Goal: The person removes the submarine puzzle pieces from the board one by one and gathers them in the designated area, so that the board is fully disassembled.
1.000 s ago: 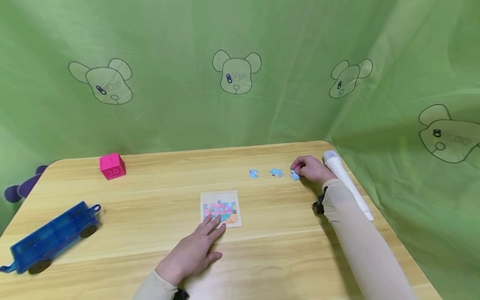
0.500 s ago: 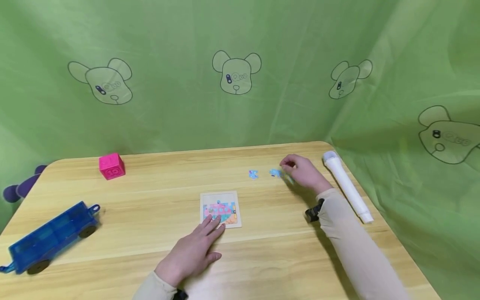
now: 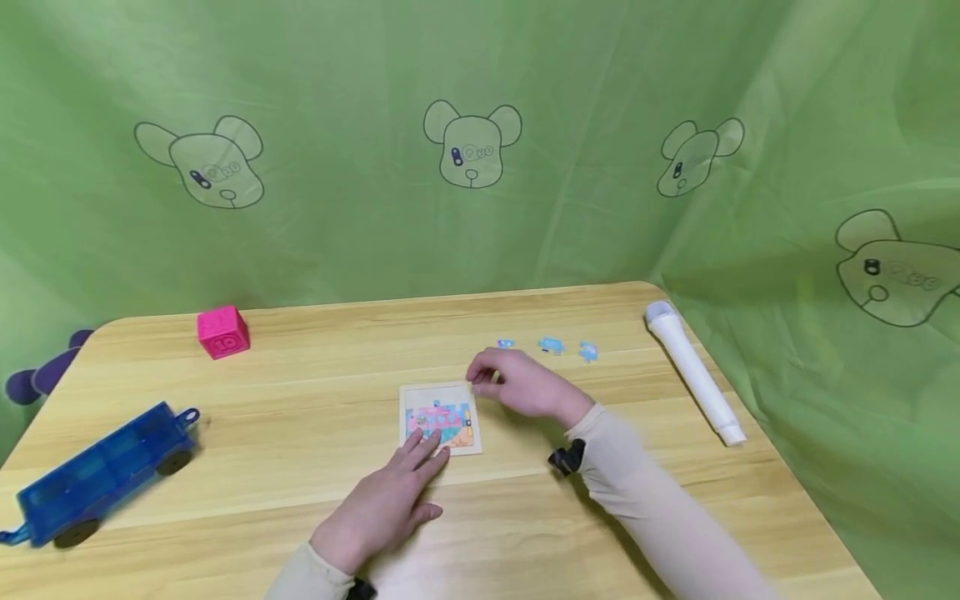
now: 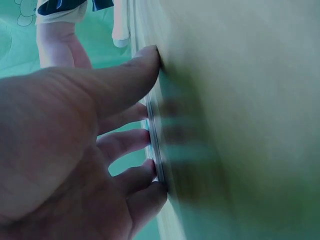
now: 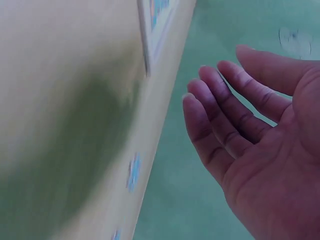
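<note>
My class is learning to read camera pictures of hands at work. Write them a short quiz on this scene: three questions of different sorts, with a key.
1. Count: How many loose puzzle pieces lie on the table, off the puzzle board?

2. Multiple choice: Which of these does the left hand touch?
A. the pink block
B. the puzzle board
C. the blue wagon

3. True or false: The right hand is holding a puzzle piece.

Key
1. Three, in a row beyond the board.
2. B.
3. False: the right wrist view shows nothing in the right hand.
</note>
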Action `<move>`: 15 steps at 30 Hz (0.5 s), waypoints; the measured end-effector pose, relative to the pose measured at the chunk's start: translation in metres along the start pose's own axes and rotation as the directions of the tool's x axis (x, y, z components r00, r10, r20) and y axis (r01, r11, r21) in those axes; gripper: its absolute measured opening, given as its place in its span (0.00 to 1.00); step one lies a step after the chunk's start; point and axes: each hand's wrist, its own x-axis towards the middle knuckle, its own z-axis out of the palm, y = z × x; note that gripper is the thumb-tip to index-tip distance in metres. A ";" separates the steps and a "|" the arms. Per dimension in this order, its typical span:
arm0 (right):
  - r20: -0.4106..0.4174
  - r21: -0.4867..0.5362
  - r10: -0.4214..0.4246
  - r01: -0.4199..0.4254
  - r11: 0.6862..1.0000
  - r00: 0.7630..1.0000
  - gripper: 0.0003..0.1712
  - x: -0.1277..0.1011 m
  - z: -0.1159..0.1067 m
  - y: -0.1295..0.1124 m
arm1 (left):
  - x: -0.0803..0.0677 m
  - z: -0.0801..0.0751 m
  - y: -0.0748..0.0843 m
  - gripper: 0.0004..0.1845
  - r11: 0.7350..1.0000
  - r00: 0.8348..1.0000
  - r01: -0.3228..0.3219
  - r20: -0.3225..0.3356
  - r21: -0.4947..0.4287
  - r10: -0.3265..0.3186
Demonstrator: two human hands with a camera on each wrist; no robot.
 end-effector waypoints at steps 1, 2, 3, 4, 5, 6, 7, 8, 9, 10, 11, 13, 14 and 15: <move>0.018 -0.003 -0.005 0.005 1.000 1.000 0.09 0.003 0.005 -0.003 | 0.000 0.000 0.000 0.36 1.000 1.000 -0.004 -0.003 -0.002 0.004; 0.034 -0.006 -0.013 0.014 1.000 0.999 0.09 0.005 0.009 -0.007 | 0.001 0.000 0.000 0.36 1.000 1.000 -0.009 -0.007 -0.006 0.009; 0.048 -0.011 -0.018 0.018 1.000 0.999 0.09 0.008 0.013 -0.010 | 0.001 0.001 -0.001 0.36 1.000 1.000 -0.014 -0.011 -0.011 0.013; 0.059 -0.019 -0.025 0.026 0.999 0.998 0.09 0.011 0.017 -0.013 | 0.001 0.001 -0.001 0.36 1.000 1.000 -0.017 -0.015 -0.015 0.017; 0.071 -0.024 -0.029 0.031 0.999 0.997 0.09 0.013 0.021 -0.016 | 0.001 0.001 -0.001 0.36 1.000 1.000 -0.020 -0.018 -0.020 0.020; 0.082 -0.027 -0.033 0.035 0.999 0.996 0.09 0.016 0.025 -0.019 | 0.001 0.001 -0.001 0.36 0.999 1.000 -0.022 -0.021 -0.024 0.021; 0.093 -0.032 -0.036 0.039 0.999 0.995 0.09 0.018 0.029 -0.021 | 0.001 0.002 -0.002 0.36 0.999 1.000 -0.023 -0.022 -0.028 0.022; 0.101 -0.036 -0.041 0.045 0.998 0.994 0.09 0.021 0.032 -0.023 | 0.002 0.002 -0.002 0.36 0.999 1.000 -0.022 -0.023 -0.033 0.022; 0.108 -0.047 -0.040 0.045 0.998 0.993 0.10 0.023 0.036 -0.025 | 0.002 0.002 -0.002 0.36 0.999 1.000 -0.021 -0.022 -0.036 0.021; 0.115 -0.056 -0.039 0.046 0.997 0.993 0.11 0.026 0.039 -0.026 | 0.002 0.002 -0.002 0.36 0.999 1.000 -0.020 -0.020 -0.038 0.019; 0.122 -0.062 -0.035 0.043 0.997 0.992 0.11 0.028 0.042 -0.028 | 0.002 0.002 -0.002 0.36 0.999 1.000 -0.020 -0.019 -0.040 0.020; 0.125 -0.080 -0.025 0.036 0.996 0.992 0.13 0.031 0.047 -0.029 | 0.002 0.001 -0.001 0.36 0.999 1.000 -0.020 -0.016 -0.043 0.020; 0.125 -0.087 -0.020 0.031 0.996 0.992 0.13 0.033 0.049 -0.030 | 0.002 0.001 -0.001 0.36 0.999 1.000 -0.022 -0.016 -0.043 0.021; 0.125 -0.095 -0.010 0.022 0.995 0.992 0.13 0.034 0.051 -0.030 | 0.002 0.001 -0.001 0.36 0.999 1.000 -0.023 -0.016 -0.043 0.022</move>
